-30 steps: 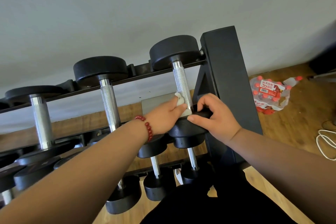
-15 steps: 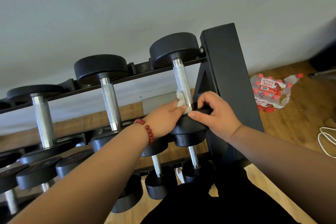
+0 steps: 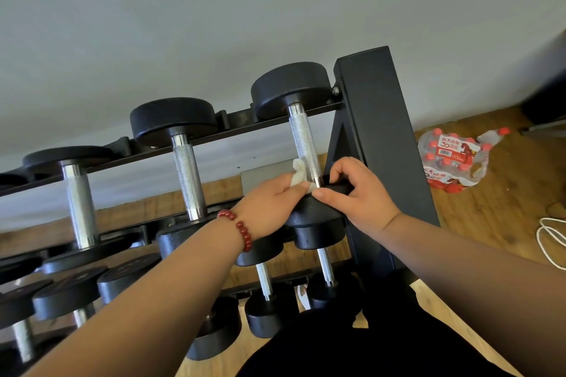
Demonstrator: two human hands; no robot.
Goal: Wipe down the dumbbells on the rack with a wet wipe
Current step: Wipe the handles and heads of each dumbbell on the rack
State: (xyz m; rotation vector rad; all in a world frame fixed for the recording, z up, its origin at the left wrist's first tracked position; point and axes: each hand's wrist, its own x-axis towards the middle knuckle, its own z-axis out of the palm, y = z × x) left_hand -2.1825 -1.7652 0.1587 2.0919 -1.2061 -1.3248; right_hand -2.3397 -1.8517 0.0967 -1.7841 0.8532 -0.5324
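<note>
Pinching a crumpled white wet wipe (image 3: 298,176), the left hand (image 3: 275,196) presses it against the near end of the knurled chrome handle of the rightmost dumbbell (image 3: 304,144) on the top tier of the black rack (image 3: 376,131). The right hand (image 3: 358,193) grips the rim of that dumbbell's near head, thumb and fingers curled round its edge, just beside the wipe. A red bead bracelet (image 3: 242,231) circles the left wrist. More black dumbbells lie in a row to the left and on the lower tier. On the wooden floor (image 3: 505,208) to the right sit a shrink-wrapped pack of red-capped water bottles (image 3: 453,159) and a white cable (image 3: 551,242).
</note>
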